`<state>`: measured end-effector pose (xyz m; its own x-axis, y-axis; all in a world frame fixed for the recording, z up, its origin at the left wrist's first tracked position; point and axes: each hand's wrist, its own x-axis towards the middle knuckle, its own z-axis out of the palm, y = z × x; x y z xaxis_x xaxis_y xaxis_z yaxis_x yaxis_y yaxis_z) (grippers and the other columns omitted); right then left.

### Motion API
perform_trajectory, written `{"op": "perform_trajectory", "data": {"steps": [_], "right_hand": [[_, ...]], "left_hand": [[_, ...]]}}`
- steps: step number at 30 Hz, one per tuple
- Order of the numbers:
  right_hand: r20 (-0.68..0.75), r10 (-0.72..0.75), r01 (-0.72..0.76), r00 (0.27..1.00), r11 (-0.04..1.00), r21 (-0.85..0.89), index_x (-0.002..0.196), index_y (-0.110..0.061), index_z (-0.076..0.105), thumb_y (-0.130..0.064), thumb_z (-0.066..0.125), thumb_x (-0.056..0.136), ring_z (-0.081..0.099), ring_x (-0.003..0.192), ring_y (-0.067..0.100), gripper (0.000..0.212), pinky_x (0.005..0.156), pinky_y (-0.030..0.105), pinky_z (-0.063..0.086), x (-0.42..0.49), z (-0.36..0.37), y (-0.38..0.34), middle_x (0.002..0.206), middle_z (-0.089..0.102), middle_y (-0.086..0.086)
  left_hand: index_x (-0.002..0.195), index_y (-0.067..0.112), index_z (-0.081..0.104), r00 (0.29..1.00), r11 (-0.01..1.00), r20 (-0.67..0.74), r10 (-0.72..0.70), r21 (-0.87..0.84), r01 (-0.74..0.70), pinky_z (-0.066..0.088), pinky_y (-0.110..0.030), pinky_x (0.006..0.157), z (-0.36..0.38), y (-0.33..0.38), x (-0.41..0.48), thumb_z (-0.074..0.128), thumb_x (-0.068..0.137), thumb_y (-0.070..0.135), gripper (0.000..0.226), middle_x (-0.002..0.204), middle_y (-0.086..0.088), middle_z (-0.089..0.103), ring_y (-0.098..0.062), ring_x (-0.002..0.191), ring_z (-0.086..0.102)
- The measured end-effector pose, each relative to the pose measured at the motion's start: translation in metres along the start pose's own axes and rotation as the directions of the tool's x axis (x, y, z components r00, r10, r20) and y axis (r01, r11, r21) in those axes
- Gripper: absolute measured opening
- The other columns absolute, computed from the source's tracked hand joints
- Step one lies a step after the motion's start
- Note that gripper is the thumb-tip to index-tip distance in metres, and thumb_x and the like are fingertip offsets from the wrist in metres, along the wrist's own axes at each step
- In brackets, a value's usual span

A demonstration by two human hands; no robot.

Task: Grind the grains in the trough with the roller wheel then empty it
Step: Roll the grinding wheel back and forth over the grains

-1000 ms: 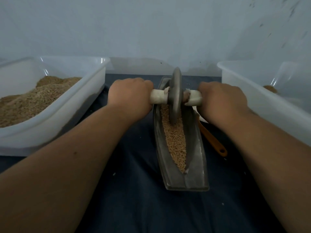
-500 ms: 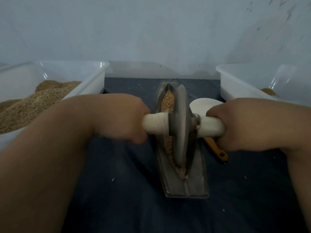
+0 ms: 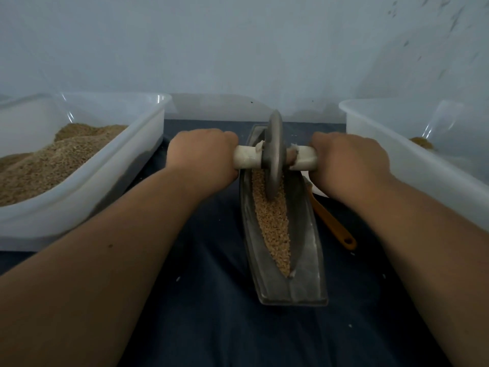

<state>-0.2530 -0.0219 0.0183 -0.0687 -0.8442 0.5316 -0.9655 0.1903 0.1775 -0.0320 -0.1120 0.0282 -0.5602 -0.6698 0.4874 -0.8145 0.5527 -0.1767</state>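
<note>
A grey boat-shaped metal trough (image 3: 307,266) lies lengthwise on the dark cloth, with a strip of tan grains (image 3: 272,223) along its groove. The grey roller wheel (image 3: 274,154) stands upright in the far part of the trough, its rim in the grains. A pale axle handle runs through the wheel. My left hand (image 3: 203,157) grips the handle's left end and my right hand (image 3: 349,162) grips its right end. Both arms are stretched forward.
A white tub (image 3: 111,181) heaped with tan grain stands at the left. Another white tub (image 3: 412,165) at the right holds a little grain in its far corner. An orange-handled scoop (image 3: 333,226) lies between the trough and the right tub. A wall rises close behind.
The wheel has rolled from the near end of the trough back to the far end, and both arms have stretched out with it. The near grains are uncovered again.
</note>
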Motion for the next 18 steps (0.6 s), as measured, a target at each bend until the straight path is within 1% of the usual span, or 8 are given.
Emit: {"op": "perform_trajectory", "data": {"steps": [4,7,9,11,12,14,16,18], "right_hand": [[0.300,-0.090,0.058,0.950,0.992,0.111,0.074,-0.031,0.044,-0.033,0.063,0.074,0.052,0.061,0.012,0.019,0.057,0.032,0.049,-0.007,-0.032,0.003,0.068,0.054,-0.008],[0.516,-0.163,0.081,0.841,0.981,0.178,0.071,-0.035,0.051,-0.036,0.069,0.067,0.055,0.059,0.003,0.018,0.056,0.028,0.049,-0.024,-0.067,0.004,0.063,0.056,-0.010],[0.566,-0.177,0.100,0.805,0.981,0.164,0.071,-0.035,0.055,-0.037,0.070,0.065,0.055,0.058,0.001,0.016,0.054,0.023,0.047,-0.035,-0.082,0.004,0.062,0.058,-0.011],[0.581,-0.173,0.103,0.795,0.983,0.152,0.072,-0.035,0.056,-0.037,0.070,0.066,0.056,0.060,0.001,0.016,0.056,0.022,0.048,-0.039,-0.088,0.003,0.063,0.059,-0.011],[0.590,-0.165,0.082,0.790,0.983,0.165,0.071,-0.035,0.056,-0.035,0.070,0.066,0.056,0.061,0.002,0.015,0.055,0.022,0.047,-0.037,-0.087,0.001,0.063,0.059,-0.010],[0.580,-0.139,0.043,0.803,0.984,0.175,0.071,-0.033,0.055,-0.031,0.069,0.068,0.056,0.061,0.005,0.015,0.053,0.025,0.044,-0.030,-0.076,0.000,0.064,0.058,-0.008],[0.480,-0.079,0.013,0.874,0.990,0.140,0.074,-0.033,0.052,-0.030,0.067,0.072,0.054,0.061,0.008,0.015,0.053,0.027,0.044,-0.019,-0.055,0.000,0.067,0.056,-0.008],[0.277,-0.007,-0.009,0.961,0.998,0.055,0.077,-0.029,0.047,-0.026,0.062,0.076,0.049,0.059,0.012,0.016,0.051,0.027,0.039,-0.010,-0.031,-0.001,0.067,0.051,-0.008]], "left_hand": [[0.070,0.030,0.045,0.951,0.991,0.292,0.101,-0.112,-0.071,0.041,-0.028,0.056,-0.020,-0.010,-0.008,0.063,0.072,0.046,0.024,0.068,0.010,0.051,-0.009,0.058,0.045],[0.074,0.031,0.060,0.846,0.957,0.473,0.245,-0.258,-0.133,0.049,-0.027,0.054,-0.041,-0.019,-0.020,0.065,0.061,0.054,0.026,0.063,0.007,0.062,-0.007,0.057,0.059],[0.073,0.038,0.062,0.804,0.940,0.513,0.300,-0.301,-0.159,0.047,-0.022,0.048,-0.052,-0.018,-0.029,0.058,0.052,0.058,0.029,0.061,0.018,0.064,0.004,0.058,0.059],[0.074,0.054,0.058,0.793,0.940,0.526,0.308,-0.299,-0.167,0.048,-0.023,0.047,-0.054,-0.015,-0.031,0.053,0.048,0.056,0.027,0.058,0.032,0.058,0.011,0.057,0.057],[0.072,0.049,0.061,0.801,0.943,0.521,0.295,-0.292,-0.158,0.049,-0.024,0.048,-0.053,-0.015,-0.030,0.053,0.048,0.055,0.026,0.058,0.031,0.059,0.010,0.057,0.057],[0.069,0.033,0.062,0.840,0.952,0.475,0.261,-0.273,-0.142,0.047,-0.025,0.050,-0.046,-0.016,-0.024,0.059,0.054,0.054,0.026,0.060,0.012,0.064,-0.003,0.056,0.060],[0.075,0.032,0.058,0.913,0.972,0.356,0.198,-0.195,-0.134,0.044,-0.026,0.055,-0.031,-0.015,-0.017,0.062,0.064,0.050,0.021,0.063,0.008,0.058,-0.006,0.058,0.054],[0.073,0.032,0.049,0.982,0.993,0.173,0.081,-0.095,-0.065,0.040,-0.027,0.055,-0.014,-0.010,-0.010,0.059,0.072,0.047,0.019,0.066,0.011,0.050,-0.014,0.063,0.051]]}}
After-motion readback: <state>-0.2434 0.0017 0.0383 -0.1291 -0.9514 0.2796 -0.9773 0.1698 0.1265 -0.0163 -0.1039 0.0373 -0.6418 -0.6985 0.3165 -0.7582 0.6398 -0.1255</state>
